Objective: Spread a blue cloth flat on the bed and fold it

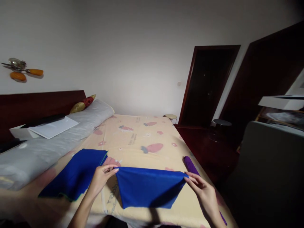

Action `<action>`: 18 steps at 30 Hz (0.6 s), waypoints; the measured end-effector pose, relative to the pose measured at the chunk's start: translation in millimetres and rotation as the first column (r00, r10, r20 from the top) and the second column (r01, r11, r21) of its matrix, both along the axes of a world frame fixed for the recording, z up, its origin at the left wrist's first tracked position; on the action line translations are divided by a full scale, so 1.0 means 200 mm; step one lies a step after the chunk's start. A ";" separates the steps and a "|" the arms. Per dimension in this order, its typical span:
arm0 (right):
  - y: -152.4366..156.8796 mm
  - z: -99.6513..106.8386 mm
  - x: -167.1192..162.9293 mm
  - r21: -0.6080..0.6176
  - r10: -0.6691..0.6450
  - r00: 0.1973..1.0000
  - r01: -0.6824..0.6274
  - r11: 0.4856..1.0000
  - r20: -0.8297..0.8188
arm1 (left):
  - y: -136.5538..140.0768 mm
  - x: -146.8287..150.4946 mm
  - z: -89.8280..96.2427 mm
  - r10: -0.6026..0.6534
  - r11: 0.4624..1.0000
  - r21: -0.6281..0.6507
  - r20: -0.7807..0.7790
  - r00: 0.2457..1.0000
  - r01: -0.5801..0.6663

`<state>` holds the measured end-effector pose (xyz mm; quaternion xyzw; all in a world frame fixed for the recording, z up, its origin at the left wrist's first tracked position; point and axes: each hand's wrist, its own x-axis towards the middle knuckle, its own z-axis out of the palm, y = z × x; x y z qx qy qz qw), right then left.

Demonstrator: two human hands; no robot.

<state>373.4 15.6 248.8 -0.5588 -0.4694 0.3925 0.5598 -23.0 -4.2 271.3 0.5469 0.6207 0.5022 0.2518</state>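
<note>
A blue cloth (149,188) is stretched between my hands above the near part of the bed, its lower part hanging down. My left hand (104,175) pinches its upper left corner. The upper right corner is held between the thumb and fingers of my right hand (200,185). To the left, a stack of blue cloths (76,174) with green edging lies flat on the patterned bedsheet (128,139). Beside my right hand lies a rolled purple cloth (190,165), partly hidden behind that hand and forearm.
A long grey pillow (71,133) runs along the headboard (42,104), with a white flat box (53,126) on it and a red and gold cushion (83,104) at its far end. Two stools, one pale (171,116) and one dark (222,122), stand beyond the bed. A dark panel (268,174) rises at right.
</note>
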 end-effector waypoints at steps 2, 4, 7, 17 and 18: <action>0.00 0.00 0.00 0.025 -0.011 0.999 0.009 1.000 0.051 | -0.01 -0.01 0.01 0.007 0.999 0.033 -0.034 0.999 -0.005; -0.01 0.01 0.01 0.061 -0.012 0.992 0.005 0.998 0.124 | -0.02 -0.01 0.03 -0.011 0.998 0.054 -0.062 0.998 0.015; -0.02 0.03 0.03 0.105 -0.006 0.964 -0.023 0.994 0.265 | -0.04 -0.02 0.07 -0.041 0.997 0.062 -0.091 0.995 0.046; -0.06 0.06 0.07 0.033 0.102 0.902 -0.128 0.991 0.420 | -0.07 -0.05 0.09 -0.066 0.997 0.043 -0.031 0.997 0.067; -0.06 0.07 0.08 0.021 0.119 0.907 -0.140 0.990 0.404 | -0.07 -0.05 0.09 -0.065 0.997 0.050 -0.028 0.997 0.066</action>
